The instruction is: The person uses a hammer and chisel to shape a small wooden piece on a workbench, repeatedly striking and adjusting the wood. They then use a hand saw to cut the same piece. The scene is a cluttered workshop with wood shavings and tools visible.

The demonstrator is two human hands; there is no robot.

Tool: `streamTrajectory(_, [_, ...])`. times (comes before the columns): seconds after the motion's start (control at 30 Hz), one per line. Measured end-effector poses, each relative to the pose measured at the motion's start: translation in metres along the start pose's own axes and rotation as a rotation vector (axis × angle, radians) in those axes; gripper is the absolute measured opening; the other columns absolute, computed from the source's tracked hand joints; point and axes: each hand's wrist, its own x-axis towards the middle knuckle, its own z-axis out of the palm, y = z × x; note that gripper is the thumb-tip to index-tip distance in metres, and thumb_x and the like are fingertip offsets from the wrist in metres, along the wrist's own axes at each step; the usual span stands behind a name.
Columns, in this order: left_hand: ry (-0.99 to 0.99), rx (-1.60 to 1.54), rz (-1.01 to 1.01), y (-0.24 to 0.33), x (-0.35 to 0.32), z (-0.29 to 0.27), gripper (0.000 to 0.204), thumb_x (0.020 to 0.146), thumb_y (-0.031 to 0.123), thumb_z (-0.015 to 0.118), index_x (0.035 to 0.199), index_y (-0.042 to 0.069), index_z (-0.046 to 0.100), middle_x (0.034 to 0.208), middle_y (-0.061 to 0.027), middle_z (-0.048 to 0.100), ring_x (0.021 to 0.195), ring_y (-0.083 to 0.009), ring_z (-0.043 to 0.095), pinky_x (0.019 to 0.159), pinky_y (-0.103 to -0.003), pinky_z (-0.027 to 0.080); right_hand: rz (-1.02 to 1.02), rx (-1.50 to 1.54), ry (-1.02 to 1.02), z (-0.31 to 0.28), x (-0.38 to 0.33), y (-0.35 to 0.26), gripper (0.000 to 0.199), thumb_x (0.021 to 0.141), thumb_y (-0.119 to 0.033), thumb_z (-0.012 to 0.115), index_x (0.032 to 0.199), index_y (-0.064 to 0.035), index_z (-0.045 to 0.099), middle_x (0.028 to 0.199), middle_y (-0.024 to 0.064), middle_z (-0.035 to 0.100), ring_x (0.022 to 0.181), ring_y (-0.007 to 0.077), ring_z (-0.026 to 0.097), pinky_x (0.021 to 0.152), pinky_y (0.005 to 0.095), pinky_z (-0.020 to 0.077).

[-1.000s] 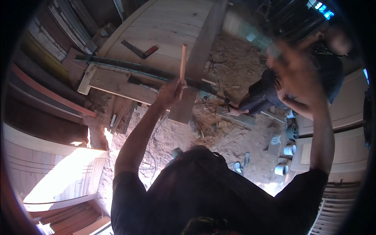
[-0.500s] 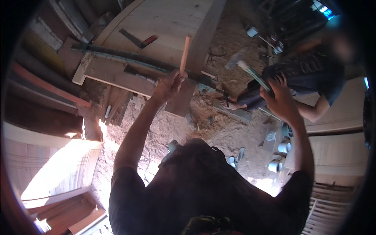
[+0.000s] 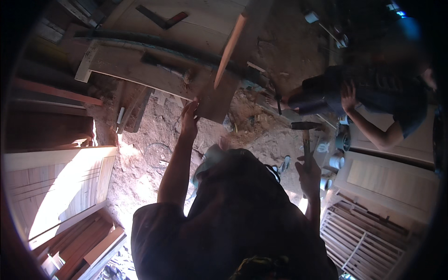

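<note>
My left hand point(image 3: 189, 120) is closed at the near corner of a dark wooden board point(image 3: 213, 103), its fingers against the edge. A wooden stick point(image 3: 229, 52) rises from that board with no hand on it; whether its lower end is set into the wood I cannot tell. Lower on the right, my right hand point(image 3: 308, 176) grips a hammer point(image 3: 306, 140) by its handle, head up and away from the board. Beyond the left hand, a long dark metal bar clamp point(image 3: 140, 45) crosses the wooden panel point(image 3: 205, 19). A try square point(image 3: 161, 17) lies on that panel.
To the right a person point(image 3: 368, 88) sits with one hand on a leg. White cups point(image 3: 336, 161) stand on the dusty ground point(image 3: 154, 140). Door panels point(image 3: 392, 179) and a slatted frame point(image 3: 361, 238) lie at right; another panel point(image 3: 60, 182) leans at left.
My left hand has let go of the stick and moved down to the board's edge. The hammer has come down and toward me in my right hand. The view has shifted.
</note>
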Motion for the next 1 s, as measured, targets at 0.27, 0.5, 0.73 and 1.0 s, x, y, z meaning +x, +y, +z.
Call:
streamTrajectory(0.27, [-0.510,-0.467,-0.226,-0.014,0.039,-0.007,0.063,0.100,0.038,0.064,0.151,0.003,0.047,0.145,-0.0152,0.059,0.135,-0.0310,0.055,0.117,-0.048,0.041,0.014,0.053,-0.006,0.012,0.005,-0.006,0.017,0.093,-0.009,0.073,0.110,-0.0065,0.069,0.066,-0.0032,0.047,0.063,0.0062,0.041,0.057,0.0279,0.0353])
streamTrajectory(0.5, [-0.406,-0.309,-0.152,-0.017,0.038,-0.009,0.059,0.095,0.030,0.070,0.146,0.004,0.053,0.140,-0.0123,0.063,0.131,-0.0293,0.059,0.114,-0.045,0.045,-0.029,-0.017,-0.093,0.024,0.009,-0.019,0.021,0.093,-0.009,0.074,0.113,-0.0062,0.068,0.061,-0.0042,0.046,0.058,0.0057,0.040,0.053,0.0280,0.0336])
streamTrajectory(0.73, [-0.355,-0.346,-0.200,-0.012,0.034,-0.004,0.050,0.091,0.022,0.074,0.134,0.001,0.060,0.126,-0.0105,0.068,0.121,-0.0265,0.063,0.108,-0.042,0.048,-0.215,-0.034,-0.057,0.025,0.020,-0.037,0.023,0.094,-0.011,0.074,0.115,-0.0054,0.068,0.058,-0.0016,0.050,0.054,0.0061,0.042,0.051,0.0294,0.0342])
streamTrajectory(1.0, [-0.056,0.511,-0.028,0.021,0.014,-0.001,0.042,0.089,0.035,0.080,0.115,0.003,0.072,0.110,-0.0104,0.074,0.102,-0.0257,0.071,0.089,-0.039,0.056,-0.637,-0.214,0.071,-0.001,0.053,-0.079,0.018,0.094,-0.015,0.078,0.104,-0.0038,0.068,0.061,0.0041,0.058,0.052,0.0088,0.051,0.051,0.0289,0.0388])
